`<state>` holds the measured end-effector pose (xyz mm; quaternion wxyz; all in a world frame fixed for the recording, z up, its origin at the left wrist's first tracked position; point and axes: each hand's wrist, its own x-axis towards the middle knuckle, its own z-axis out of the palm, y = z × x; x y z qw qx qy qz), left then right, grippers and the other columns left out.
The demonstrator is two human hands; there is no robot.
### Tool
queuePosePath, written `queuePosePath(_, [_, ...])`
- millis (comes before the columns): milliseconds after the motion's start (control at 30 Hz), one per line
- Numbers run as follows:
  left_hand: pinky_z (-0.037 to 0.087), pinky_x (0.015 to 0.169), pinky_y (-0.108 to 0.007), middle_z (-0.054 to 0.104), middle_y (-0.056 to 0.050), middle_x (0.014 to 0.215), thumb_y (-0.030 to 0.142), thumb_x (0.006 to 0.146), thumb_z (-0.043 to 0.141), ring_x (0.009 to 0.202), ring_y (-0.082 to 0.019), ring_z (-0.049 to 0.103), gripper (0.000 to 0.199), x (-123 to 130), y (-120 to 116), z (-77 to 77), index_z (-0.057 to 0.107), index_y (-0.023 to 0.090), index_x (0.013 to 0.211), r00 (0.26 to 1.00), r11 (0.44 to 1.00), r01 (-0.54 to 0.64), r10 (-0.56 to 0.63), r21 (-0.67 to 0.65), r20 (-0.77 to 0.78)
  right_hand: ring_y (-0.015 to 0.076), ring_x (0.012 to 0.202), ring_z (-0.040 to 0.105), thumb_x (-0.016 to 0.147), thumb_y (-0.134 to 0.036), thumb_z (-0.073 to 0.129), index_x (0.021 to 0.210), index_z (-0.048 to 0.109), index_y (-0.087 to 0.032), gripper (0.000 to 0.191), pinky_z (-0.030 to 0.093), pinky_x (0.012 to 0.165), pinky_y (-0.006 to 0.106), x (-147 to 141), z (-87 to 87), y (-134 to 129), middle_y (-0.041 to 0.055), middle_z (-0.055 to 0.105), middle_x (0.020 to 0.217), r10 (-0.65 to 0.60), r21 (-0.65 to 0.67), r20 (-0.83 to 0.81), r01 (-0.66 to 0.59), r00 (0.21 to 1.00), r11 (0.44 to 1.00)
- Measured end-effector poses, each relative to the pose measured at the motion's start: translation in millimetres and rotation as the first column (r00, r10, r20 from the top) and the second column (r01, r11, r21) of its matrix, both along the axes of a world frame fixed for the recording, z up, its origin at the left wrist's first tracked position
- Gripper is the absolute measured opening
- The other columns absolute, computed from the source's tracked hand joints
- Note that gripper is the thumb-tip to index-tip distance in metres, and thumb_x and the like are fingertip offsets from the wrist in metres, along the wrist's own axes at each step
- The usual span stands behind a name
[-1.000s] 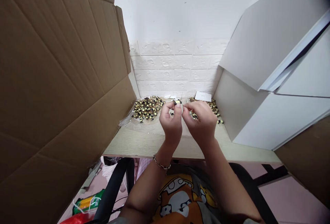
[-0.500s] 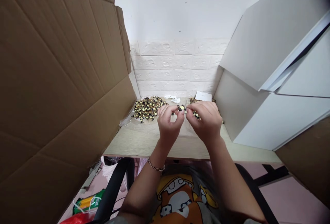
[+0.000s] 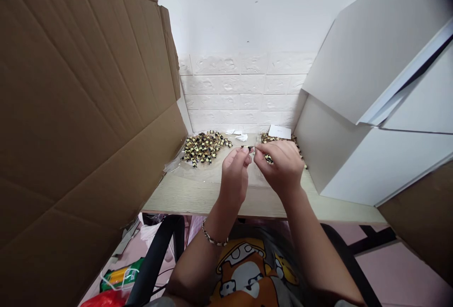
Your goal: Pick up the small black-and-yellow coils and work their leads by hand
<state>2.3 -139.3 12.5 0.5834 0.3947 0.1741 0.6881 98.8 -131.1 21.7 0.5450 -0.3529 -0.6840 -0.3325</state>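
Observation:
Over the table, my left hand [image 3: 235, 170] pinches a small black and yellow piece [image 3: 247, 147] between thumb and fingers. My right hand [image 3: 281, 163] is closed in a pinch at the right end of that piece; what its fingertips hold is too small to make out. A heap of similar black and yellow pieces [image 3: 203, 146] lies to the left of my hands. Another heap [image 3: 267, 138] lies to the right, partly hidden behind my right hand.
A light wooden table [image 3: 191, 197] stands against a white brick-patterned wall. A tall cardboard sheet [image 3: 88, 85] rises at the left, white boxes [image 3: 354, 151] at the right. A white card [image 3: 280, 131] and white scraps [image 3: 241, 137] lie at the back.
My left hand has turned and shifted slightly right, its fingers curled closer together, and the piece in it has tilted. My right hand has barely moved.

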Motion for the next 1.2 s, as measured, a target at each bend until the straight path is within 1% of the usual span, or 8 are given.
queuePosePath(100, [0.034,0.062,-0.019,0.032,0.003,0.060,0.022,0.075,0.048,0.059,-0.005,0.035,0.023,2,0,0.4,0.038,0.015,0.056,0.991,0.994,0.107,-0.105,-0.026,0.083,0.0102,0.061,0.053,0.069,-0.014,0.053,0.070,0.055,-0.020,0.007,0.037,0.061,0.025,0,-1.3,0,-0.0032,0.061,0.061,-0.008,0.010,-0.002,0.008,1.000,1.000])
queuePosePath(200, [0.036,0.063,-0.019,0.031,0.003,0.061,0.024,0.076,0.047,0.059,-0.005,0.036,0.024,3,2,-0.4,0.035,0.015,0.057,0.983,0.988,0.146,-0.139,-0.056,0.120,0.0108,0.062,0.053,0.069,-0.014,0.054,0.071,0.054,-0.021,0.007,0.037,0.061,0.026,-1,-2.4,-1,-0.0031,0.061,0.061,-0.005,0.003,0.005,0.005,1.000,1.000])
queuePosePath(433, [0.038,0.060,-0.020,0.033,0.002,0.061,0.029,0.077,0.042,0.057,-0.005,0.036,0.023,5,-1,2.3,0.033,0.017,0.059,0.993,0.990,0.106,-0.101,-0.090,0.058,0.0111,0.063,0.053,0.072,-0.016,0.050,0.069,0.054,-0.021,0.006,0.036,0.060,0.028,-4,-2.6,-1,-0.0023,0.062,0.064,-0.023,-0.038,0.058,0.025,0.998,0.999])
queuePosePath(567, [0.037,0.058,-0.019,0.032,0.003,0.060,0.029,0.075,0.043,0.055,-0.005,0.036,0.023,6,1,2.7,0.032,0.017,0.059,0.995,0.989,0.084,-0.076,-0.124,0.067,0.0117,0.064,0.053,0.073,-0.017,0.049,0.066,0.053,-0.019,0.008,0.035,0.060,0.028,-5,-0.6,-1,-0.0012,0.061,0.064,-0.023,-0.079,0.083,0.029,0.996,0.996])
queuePosePath(700, [0.036,0.058,-0.019,0.033,0.004,0.060,0.028,0.075,0.046,0.055,-0.004,0.036,0.022,9,3,0.7,0.034,0.016,0.060,0.992,0.989,0.081,-0.068,-0.120,0.108,0.0114,0.063,0.053,0.073,-0.016,0.048,0.064,0.053,-0.019,0.010,0.035,0.060,0.027,-9,-1.2,-2,-0.0009,0.060,0.063,-0.010,-0.104,0.046,0.015,0.999,0.994])
queuePosePath(900, [0.035,0.056,-0.018,0.033,0.004,0.060,0.026,0.076,0.046,0.055,-0.004,0.036,0.022,14,2,0.2,0.035,0.016,0.059,0.996,0.997,-0.019,0.025,-0.071,0.082,0.0106,0.059,0.051,0.072,-0.015,0.049,0.063,0.052,-0.019,0.011,0.035,0.059,0.026,-14,-6.5,-1,-0.0013,0.059,0.060,-0.015,-0.067,-0.044,0.012,0.999,0.998])
queuePosePath(1033, [0.035,0.055,-0.017,0.036,0.004,0.060,0.026,0.075,0.047,0.055,-0.004,0.037,0.019,14,-3,1.5,0.038,0.016,0.062,0.989,0.989,-0.146,0.147,-0.031,0.025,0.0091,0.053,0.049,0.071,-0.017,0.053,0.061,0.054,-0.019,0.011,0.035,0.060,0.027,-17,-6.5,-9,-0.0036,0.054,0.051,-0.004,-0.081,-0.095,-0.004,0.995,0.997])
queuePosePath(1200, [0.034,0.050,-0.018,0.039,0.004,0.060,0.034,0.075,0.049,0.053,-0.005,0.038,0.019,10,-11,-0.2,0.043,0.018,0.067,0.920,0.927,-0.362,0.372,0.095,-0.122,0.0054,0.045,0.043,0.070,-0.018,0.058,0.064,0.057,-0.019,0.007,0.036,0.062,0.027,-22,-6.8,-32,-0.0073,0.047,0.045,0.180,-0.144,-0.329,-0.237,0.927,0.961])
